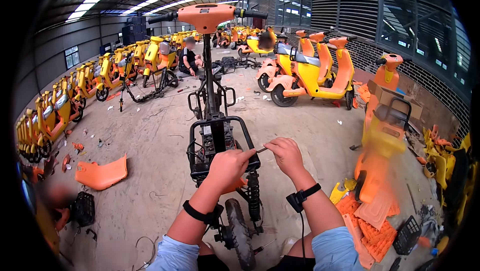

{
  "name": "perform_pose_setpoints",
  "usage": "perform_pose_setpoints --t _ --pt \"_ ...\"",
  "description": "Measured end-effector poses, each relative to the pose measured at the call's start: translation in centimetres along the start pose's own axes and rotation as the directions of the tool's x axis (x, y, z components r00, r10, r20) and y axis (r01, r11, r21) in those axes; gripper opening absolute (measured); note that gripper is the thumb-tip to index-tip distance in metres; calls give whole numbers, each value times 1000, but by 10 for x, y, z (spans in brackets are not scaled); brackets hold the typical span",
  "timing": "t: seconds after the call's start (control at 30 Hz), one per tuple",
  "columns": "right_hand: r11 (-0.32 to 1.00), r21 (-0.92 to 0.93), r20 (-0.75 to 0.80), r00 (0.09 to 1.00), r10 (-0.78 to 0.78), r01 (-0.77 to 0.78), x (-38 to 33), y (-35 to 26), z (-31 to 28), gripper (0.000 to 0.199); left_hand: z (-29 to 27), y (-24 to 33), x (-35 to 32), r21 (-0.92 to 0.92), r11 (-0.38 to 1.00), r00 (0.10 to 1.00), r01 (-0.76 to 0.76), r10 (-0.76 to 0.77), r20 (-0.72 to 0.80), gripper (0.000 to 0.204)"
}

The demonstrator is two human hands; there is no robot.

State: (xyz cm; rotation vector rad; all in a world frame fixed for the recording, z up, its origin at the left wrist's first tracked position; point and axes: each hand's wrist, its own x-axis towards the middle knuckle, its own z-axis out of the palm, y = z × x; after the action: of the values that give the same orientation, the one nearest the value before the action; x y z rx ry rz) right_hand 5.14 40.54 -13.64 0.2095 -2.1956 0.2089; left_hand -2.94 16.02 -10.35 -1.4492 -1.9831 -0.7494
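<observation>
A stripped scooter (212,91) stands upright before me, its black frame and battery bay bare, with an orange handlebar cover (207,17) at the far end. Over the right side of its black rear rack (248,136), my left hand (226,169) and my right hand (285,156) are close together, fingers pinched. A short, thin, dark strip (261,150) spans the gap between them; its exact kind is too small to tell. Below are a black coil shock absorber (254,198) and the dusty rear wheel (240,236).
Yellow and orange scooters (320,73) stand at right, with long rows at left. An orange panel (102,172) lies on the left floor. Orange plastic pieces (375,221) are heaped at right. A person (189,60) sits farther back. A screwdriver (263,247) lies beside the wheel.
</observation>
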Motion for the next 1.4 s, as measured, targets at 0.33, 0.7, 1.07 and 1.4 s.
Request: perform_pose_setpoints --t 0.33,0.7,1.07,1.4 --pt "982 -186 -14 1000 3 -6 6 -19 19 28 4 2 -5 23 1000 1000 -7 7 12 33" --pt "918 -380 472 831 294 -109 13 -71 -46 11 0 -4 -1 -45 994 993 98 -95 70 28" --pt "923 -327 365 873 322 -203 -2 -137 -37 13 4 -5 1 -51 991 990 122 -118 74 29" --pt "945 -194 339 886 316 -263 1 -121 -49 11 10 -5 -2 -69 993 994 93 -97 -59 26"
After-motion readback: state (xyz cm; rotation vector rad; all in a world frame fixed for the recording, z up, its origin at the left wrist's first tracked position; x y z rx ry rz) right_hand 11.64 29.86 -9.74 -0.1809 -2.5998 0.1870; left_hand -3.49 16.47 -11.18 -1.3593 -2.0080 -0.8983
